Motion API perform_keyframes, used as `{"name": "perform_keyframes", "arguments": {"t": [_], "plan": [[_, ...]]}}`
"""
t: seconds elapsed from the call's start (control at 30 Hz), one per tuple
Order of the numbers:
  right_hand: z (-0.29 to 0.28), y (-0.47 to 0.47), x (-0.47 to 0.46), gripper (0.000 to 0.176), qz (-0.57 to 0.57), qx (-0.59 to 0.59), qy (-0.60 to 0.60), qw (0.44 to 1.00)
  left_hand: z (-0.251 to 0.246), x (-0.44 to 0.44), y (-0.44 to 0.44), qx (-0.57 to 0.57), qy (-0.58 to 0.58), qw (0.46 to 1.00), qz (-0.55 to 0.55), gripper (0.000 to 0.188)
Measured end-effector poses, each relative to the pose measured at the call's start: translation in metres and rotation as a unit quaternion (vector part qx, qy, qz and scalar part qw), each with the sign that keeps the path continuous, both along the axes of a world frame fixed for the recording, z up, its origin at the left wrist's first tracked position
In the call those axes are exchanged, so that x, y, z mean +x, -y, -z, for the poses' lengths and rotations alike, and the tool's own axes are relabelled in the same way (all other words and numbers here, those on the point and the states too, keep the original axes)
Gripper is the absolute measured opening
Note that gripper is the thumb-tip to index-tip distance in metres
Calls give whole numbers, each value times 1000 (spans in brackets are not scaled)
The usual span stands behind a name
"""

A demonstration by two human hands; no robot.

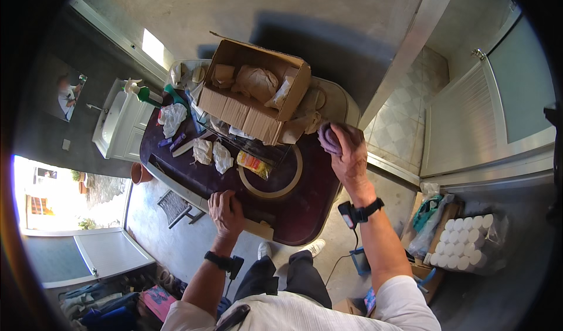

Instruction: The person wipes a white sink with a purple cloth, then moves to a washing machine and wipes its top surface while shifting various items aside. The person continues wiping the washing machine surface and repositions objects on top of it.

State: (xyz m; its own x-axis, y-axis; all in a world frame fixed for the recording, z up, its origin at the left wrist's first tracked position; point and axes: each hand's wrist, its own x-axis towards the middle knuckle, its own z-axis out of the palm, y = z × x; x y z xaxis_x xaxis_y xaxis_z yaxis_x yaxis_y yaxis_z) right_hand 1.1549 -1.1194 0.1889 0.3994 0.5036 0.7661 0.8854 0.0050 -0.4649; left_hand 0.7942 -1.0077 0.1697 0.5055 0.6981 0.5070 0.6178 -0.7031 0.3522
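A rolled or bunched purple cloth point(329, 138) is in my right hand point(350, 155), held over the right side of a dark red tabletop point(303, 203) with a pale rim. My left hand point(226, 212) lies at the front edge of that table, fingers bent; whether they grip the edge I cannot tell. Towards the back stands an open cardboard box point(246, 111) holding crumpled brown paper point(256, 82). In front of it lie a yellow and red packet point(255, 164) and crumpled pale wads point(223, 157). Brown paper point(303, 127) sits between the box and the cloth.
At the table's left are a white plastic bag point(172, 119), a green and white spray bottle point(144, 94) and small purple items point(177, 141). A folding stool point(178, 207) stands below the front edge. Wrapped white rolls point(462, 243) lie at right. A washbasin point(112, 115) is on the left.
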Motion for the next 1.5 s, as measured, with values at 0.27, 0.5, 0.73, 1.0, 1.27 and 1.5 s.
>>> {"name": "perform_keyframes", "arguments": {"t": [0.27, 0.5, 0.73, 1.0, 1.27, 1.5], "plan": [[-20, -71, 71, 36, 22, -60, -1, 998, -5, 1, 1, -11, 6, 1000, 7, 21], [-17, -27, 36, 12, 22, -61, -61, 996, -6, 1, -2, -11, 23, 1000, -4, 21], [-6, -74, 94, 34, -267, 65, -492, 826, -3, 1, -1, -10, 27, 1000, 5, 23], [-18, -31, 46, 24, -31, -25, 16, 999, -9, 1, -1, -26, 17, 1000, -2, 21], [-49, -94, 102, 15, -8, -224, 41, 974, -7, 3, 0, -15, 23, 1000, 0, 21], [-15, -73, 81, 35, -170, -17, -309, 936, -9, 3, 0, -13, 24, 1000, -4, 21]]}}
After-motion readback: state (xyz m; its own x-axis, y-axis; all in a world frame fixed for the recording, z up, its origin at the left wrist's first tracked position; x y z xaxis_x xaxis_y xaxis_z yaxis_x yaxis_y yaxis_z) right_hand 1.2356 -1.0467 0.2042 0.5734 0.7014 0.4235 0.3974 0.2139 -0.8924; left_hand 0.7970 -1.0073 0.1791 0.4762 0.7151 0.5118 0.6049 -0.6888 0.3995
